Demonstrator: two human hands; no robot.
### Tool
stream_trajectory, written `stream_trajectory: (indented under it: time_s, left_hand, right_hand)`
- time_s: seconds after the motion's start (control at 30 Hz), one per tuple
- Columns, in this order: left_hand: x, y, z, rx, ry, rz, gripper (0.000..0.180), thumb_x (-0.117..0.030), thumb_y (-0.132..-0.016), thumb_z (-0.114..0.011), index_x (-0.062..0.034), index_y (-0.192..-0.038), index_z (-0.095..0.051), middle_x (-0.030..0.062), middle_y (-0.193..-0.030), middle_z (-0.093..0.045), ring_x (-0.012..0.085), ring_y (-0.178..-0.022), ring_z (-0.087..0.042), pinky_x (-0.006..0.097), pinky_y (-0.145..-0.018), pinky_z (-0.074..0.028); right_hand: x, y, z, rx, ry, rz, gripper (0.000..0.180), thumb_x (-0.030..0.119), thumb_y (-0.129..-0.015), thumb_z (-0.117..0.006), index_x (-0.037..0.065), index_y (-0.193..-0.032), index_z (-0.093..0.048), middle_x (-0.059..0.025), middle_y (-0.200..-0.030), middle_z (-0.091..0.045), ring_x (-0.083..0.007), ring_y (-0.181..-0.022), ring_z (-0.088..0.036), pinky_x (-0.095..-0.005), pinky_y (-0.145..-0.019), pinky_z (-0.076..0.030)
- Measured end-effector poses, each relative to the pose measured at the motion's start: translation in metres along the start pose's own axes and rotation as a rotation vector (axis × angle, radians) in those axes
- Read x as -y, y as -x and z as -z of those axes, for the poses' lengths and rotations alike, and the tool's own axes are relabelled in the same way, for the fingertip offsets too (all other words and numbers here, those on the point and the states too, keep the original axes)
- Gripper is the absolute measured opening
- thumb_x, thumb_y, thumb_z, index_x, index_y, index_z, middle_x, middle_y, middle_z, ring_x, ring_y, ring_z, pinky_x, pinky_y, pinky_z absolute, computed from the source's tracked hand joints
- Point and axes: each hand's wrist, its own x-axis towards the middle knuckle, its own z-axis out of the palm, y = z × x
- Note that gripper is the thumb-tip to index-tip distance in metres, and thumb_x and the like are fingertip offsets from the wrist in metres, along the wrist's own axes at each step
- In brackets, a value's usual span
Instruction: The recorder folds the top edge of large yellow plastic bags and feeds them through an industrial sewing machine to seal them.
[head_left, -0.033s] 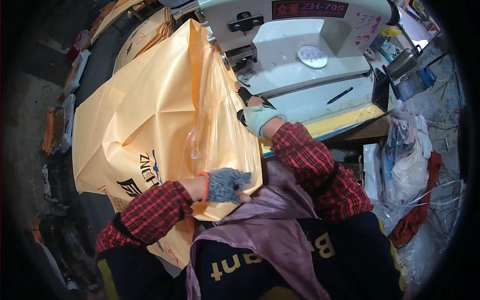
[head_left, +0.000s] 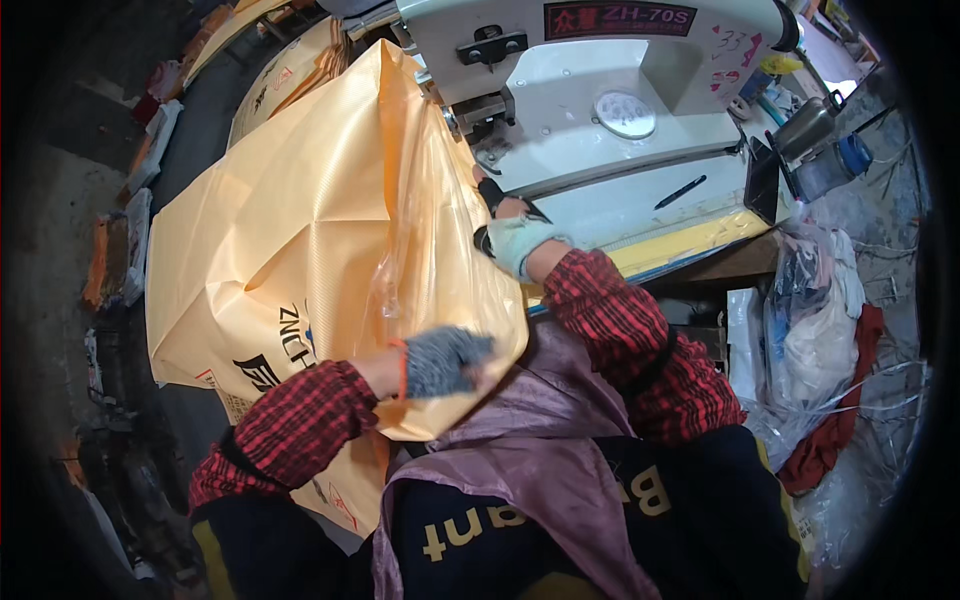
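Note:
A large yellow-orange woven sack [head_left: 290,230] with a clear plastic liner [head_left: 420,230] stands bunched up in front of me, its dark print low on the left side. My left hand [head_left: 445,360], in a grey knit glove, grips the sack's near lower edge. In a pale green glove, my right hand [head_left: 515,240] holds the sack's right edge just beside the grey-white sewing machine [head_left: 600,110]. Both red plaid sleeves reach in from below, over a purple apron.
A black pen [head_left: 680,192] lies on the machine's table, whose front has a yellow edge [head_left: 690,240]. A metal cup [head_left: 805,125] stands at the far right. Plastic bags and a red cloth [head_left: 830,430] hang right. More folded sacks [head_left: 290,70] lie behind.

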Motion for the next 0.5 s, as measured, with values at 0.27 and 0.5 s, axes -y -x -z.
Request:
stream_trajectory:
  time_s: [0.27,0.5]
  left_hand:
    - [-0.064,-0.013,0.028,-0.406,-0.803,-0.363,0.020,-0.013,-0.080,-0.056,-0.0055,-0.098,-0.061,0.0108,-0.082,-0.062,0.0269,-0.079,-0.061,0.033,-0.073,-0.050]
    - [0.010,0.013,-0.004,0.333,-0.338,0.445,0.070,-0.062,-0.083,-0.045,0.0018,-0.108,-0.058,0.0206,-0.113,-0.058,0.0313,-0.106,-0.055,0.039,-0.089,-0.042]
  right_hand:
    - [-0.019,0.036,-0.006,-0.046,0.107,0.122,0.049,0.023,-0.082,-0.053,0.016,-0.126,-0.033,-0.0211,-0.084,-0.063,-0.0355,-0.077,-0.061,-0.0433,-0.067,-0.048]
    - [0.001,0.072,0.011,-0.226,0.171,0.262,0.074,0.017,-0.081,-0.051,0.022,-0.144,-0.012,-0.0245,-0.084,-0.061,-0.0404,-0.077,-0.060,-0.0453,-0.066,-0.048]
